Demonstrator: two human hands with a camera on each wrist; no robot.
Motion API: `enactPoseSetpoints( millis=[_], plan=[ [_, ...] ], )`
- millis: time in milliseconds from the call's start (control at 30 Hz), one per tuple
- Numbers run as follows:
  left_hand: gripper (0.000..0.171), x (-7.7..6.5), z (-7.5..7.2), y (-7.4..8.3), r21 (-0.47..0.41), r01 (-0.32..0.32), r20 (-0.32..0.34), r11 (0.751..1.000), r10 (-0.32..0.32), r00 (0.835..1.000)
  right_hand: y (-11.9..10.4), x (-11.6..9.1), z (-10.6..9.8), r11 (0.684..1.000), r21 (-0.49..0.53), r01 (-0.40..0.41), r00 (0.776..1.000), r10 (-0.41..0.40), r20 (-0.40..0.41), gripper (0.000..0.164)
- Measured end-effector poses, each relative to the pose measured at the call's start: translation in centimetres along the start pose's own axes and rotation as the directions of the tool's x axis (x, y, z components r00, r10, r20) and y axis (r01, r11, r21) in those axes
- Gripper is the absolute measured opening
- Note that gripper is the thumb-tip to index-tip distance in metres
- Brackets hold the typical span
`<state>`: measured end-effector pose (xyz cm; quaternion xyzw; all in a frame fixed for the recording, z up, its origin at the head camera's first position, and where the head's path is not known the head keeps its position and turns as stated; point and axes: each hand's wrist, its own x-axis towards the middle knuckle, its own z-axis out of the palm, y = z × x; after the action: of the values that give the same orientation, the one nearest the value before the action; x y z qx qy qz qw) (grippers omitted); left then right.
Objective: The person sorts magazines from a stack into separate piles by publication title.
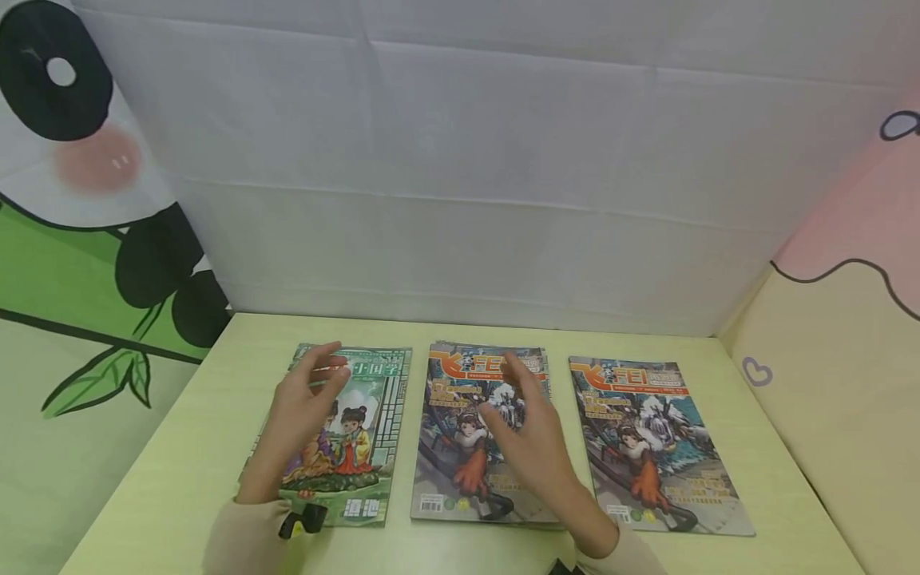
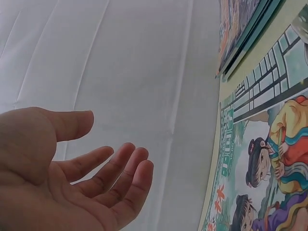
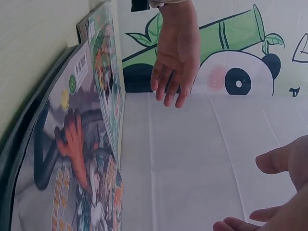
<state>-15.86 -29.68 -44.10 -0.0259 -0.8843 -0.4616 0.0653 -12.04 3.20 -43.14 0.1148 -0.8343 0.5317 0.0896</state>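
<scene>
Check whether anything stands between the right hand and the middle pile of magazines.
Nothing visible does. The right hand hangs above the middle pile of magazines with no object in between. The left hand is off to the side, above the green magazine, out of that path.

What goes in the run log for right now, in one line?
left hand: empty, over green magazine | right hand: empty, over middle FEI magazine stack | right FEI magazine: flat on table

The magazines (image 1: 661, 447) look smooth paper, the backdrop (image 1: 474, 160) creased matt cloth, the tabletop (image 1: 446, 551) smooth.
</scene>
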Motion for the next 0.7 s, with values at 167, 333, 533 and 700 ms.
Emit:
enactPoseSetpoints(
  millis=[167,333,533,700],
  plan=[
    [0.055,-0.4,0.1,0.7,0.000,-0.025,0.002,1.000,0.025,1.000,1.3,-0.2,-2.5,0.998,-0.062,0.007,0.999,-0.010,-0.046,0.076],
    [0.054,-0.5,0.4,1.2,-0.020,-0.039,-0.004,0.999,0.039,0.999,2.7,-0.5,-4.3,0.997,-0.079,-0.016,0.998,0.011,-0.068,0.076],
    [0.053,-0.5,1.1,1.7,-0.021,-0.068,0.002,0.997,0.068,0.998,4.3,-0.9,-5.6,0.995,-0.085,-0.046,0.995,0.038,-0.097,0.074],
    [0.052,-0.4,1.5,1.8,-0.036,-0.076,0.007,0.996,0.076,0.997,5.1,-0.7,-5.9,0.994,-0.105,-0.035,0.993,0.022,-0.120,0.073]
  ],
)
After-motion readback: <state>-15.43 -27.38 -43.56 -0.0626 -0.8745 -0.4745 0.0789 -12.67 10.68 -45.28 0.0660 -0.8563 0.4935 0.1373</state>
